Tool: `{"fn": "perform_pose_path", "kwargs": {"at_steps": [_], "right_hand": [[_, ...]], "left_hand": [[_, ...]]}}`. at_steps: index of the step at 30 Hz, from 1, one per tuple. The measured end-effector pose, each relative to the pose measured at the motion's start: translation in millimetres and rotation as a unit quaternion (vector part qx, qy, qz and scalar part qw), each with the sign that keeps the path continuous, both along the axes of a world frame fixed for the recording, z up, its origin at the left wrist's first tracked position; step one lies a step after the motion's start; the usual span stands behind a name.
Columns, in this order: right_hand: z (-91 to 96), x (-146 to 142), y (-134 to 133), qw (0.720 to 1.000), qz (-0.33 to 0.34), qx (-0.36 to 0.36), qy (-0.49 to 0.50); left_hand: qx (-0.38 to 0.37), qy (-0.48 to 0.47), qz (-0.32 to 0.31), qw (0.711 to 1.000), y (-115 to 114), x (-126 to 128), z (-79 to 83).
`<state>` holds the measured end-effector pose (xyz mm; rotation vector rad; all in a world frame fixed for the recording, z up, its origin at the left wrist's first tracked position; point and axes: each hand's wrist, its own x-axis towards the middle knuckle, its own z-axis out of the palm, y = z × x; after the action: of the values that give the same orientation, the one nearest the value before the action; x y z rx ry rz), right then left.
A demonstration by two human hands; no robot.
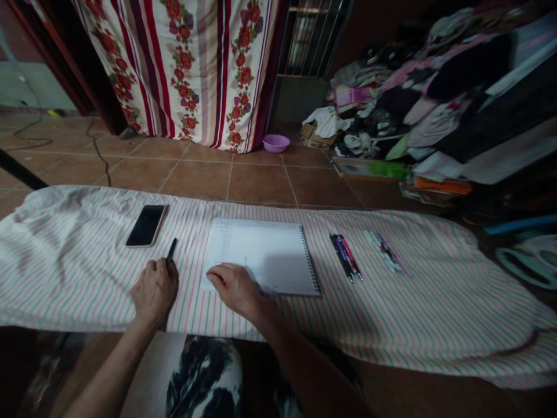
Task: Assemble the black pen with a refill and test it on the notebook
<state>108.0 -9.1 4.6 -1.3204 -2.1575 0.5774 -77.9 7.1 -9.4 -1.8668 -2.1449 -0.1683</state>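
Observation:
My left hand (154, 289) rests on the striped cloth, its fingers closed round a black pen (172, 249) that points up and away. Beside it, my right hand (235, 285) lies on the lower left part of a spiral notebook (270, 249). Its fingers are curled in, and nothing shows between them. The notebook is open at a white page, with small faint writing down the left side and a black coil along the right edge. Beyond my left hand is a dark-screened phone (147, 226).
Right of the notebook lie several dark and purple pens (346, 257), then a group of lighter pens (387, 251). The striped cloth (435, 302) covers the table. On the tiled floor beyond are a purple basin (275, 143), a floral curtain (209, 69) and a heap of clothes (418, 93).

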Motion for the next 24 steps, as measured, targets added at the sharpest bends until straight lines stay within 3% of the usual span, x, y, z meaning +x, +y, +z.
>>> {"fn": "perform_pose_path", "kwargs": {"at_steps": [13,24], "right_hand": [[1.7,7.1,-4.0,1.000,-0.007,-0.005,-0.003],[-1.1,3.6,-2.7,1.000,-0.007,0.003,-0.008]], "left_hand": [[0.009,0.047,-0.024,0.999,-1.0,-2.4,-4.1],[-0.013,0.021,-0.021,0.999,-3.2,-1.8,-0.7]]}}
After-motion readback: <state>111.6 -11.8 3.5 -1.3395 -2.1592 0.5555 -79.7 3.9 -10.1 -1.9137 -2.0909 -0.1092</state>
